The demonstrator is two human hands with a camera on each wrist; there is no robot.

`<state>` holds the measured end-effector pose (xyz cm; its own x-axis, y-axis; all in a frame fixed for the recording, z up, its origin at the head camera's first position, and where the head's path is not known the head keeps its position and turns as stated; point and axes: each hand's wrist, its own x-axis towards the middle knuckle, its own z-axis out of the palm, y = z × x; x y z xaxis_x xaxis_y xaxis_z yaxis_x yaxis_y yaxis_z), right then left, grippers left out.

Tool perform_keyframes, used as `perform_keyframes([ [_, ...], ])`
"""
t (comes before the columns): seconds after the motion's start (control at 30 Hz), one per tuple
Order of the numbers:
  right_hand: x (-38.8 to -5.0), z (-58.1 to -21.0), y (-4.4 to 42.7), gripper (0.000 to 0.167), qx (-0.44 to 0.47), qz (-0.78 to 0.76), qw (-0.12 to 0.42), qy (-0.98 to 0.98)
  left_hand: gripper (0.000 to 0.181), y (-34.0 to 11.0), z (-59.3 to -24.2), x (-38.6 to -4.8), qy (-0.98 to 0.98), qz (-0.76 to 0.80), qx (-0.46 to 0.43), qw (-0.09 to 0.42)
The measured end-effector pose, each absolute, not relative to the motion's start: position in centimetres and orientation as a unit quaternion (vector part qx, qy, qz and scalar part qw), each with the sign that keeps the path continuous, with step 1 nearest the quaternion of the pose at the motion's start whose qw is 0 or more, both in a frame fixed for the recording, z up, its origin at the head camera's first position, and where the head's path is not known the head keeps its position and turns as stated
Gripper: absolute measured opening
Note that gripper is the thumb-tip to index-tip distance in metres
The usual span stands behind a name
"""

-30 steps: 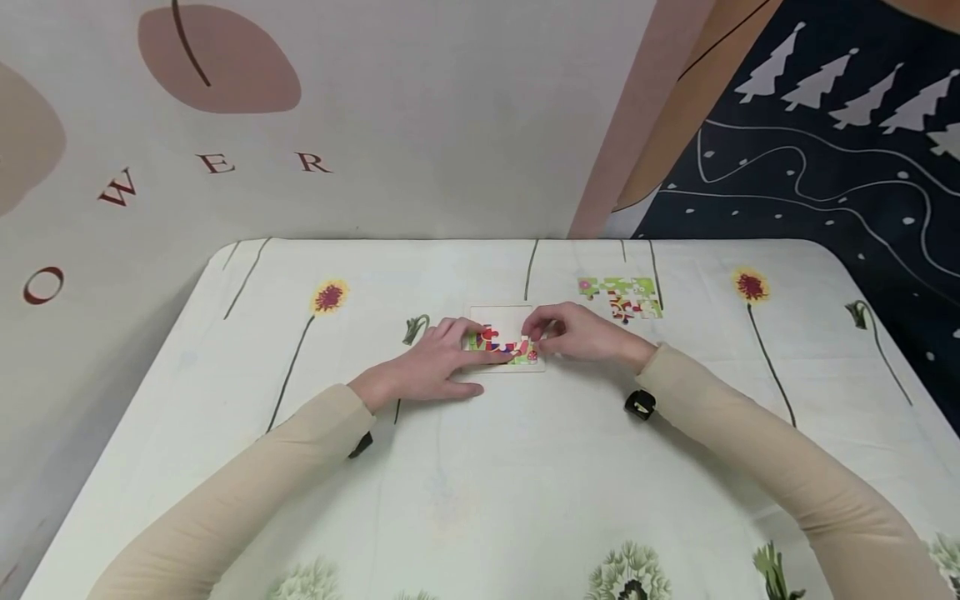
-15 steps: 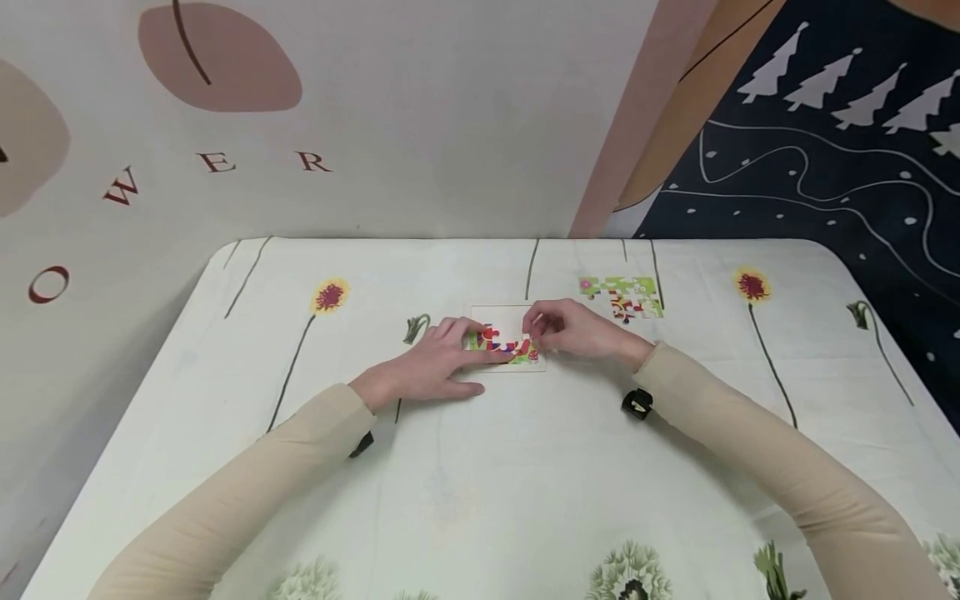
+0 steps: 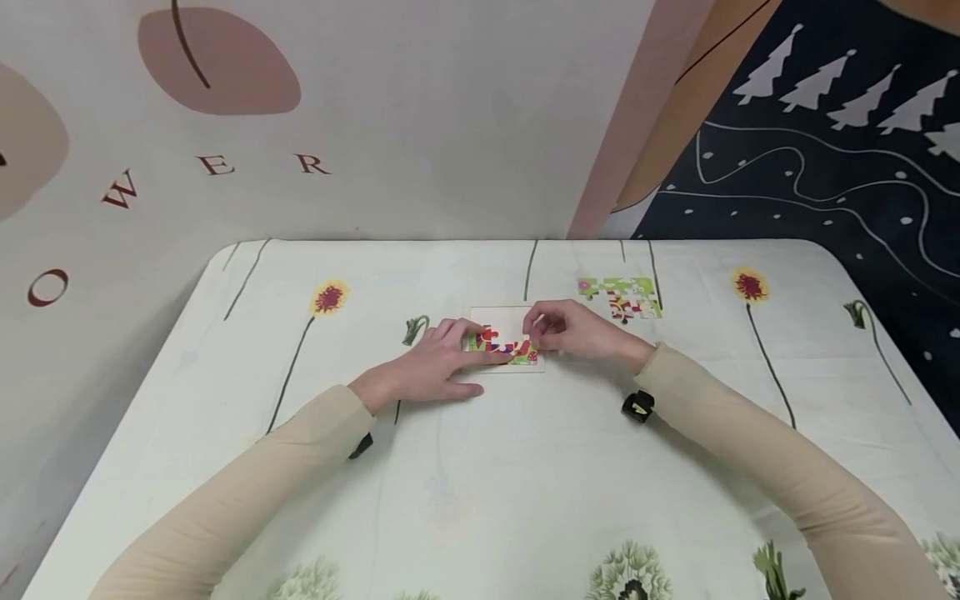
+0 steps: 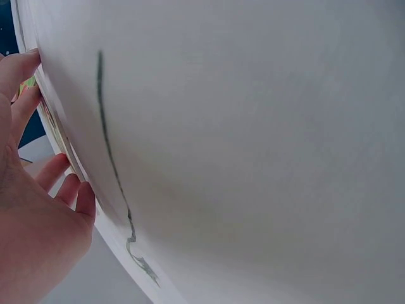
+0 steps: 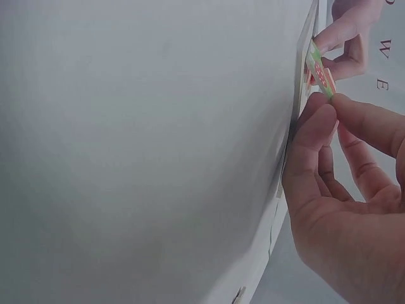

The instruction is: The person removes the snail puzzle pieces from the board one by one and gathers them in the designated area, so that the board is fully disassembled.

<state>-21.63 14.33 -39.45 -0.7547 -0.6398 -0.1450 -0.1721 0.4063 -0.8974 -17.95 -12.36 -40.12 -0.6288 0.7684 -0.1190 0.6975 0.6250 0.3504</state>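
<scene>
Pinching a puzzle piece [image 5: 321, 73], the right hand [image 3: 573, 329] sits at three o'clock of the tray [image 3: 501, 315]. At nine o'clock, the left hand [image 3: 423, 367], fingers spread, rests on the inside pieces [image 3: 489, 335]; a second cluster [image 3: 636, 289] lies toward two o'clock.

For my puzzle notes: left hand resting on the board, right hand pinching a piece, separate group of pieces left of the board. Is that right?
One slip: the head view shows the separate group of pieces to the right of the board, beyond the right hand. The rest holds.
</scene>
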Motion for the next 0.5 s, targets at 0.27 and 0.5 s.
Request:
perform_keyframes([
  [0.27,-21.57,-39.47,14.52,0.018,-0.245,-0.485,0.239,0.805,0.053,-12.39,-40.12,-17.85,0.89,0.142,0.415,0.124],
  [0.5,-21.61,-39.58,14.82,0.018,-0.245,-0.488,0.238,0.803,0.053,-12.42,-40.12,-17.9,0.893,0.147,0.405,0.13],
])
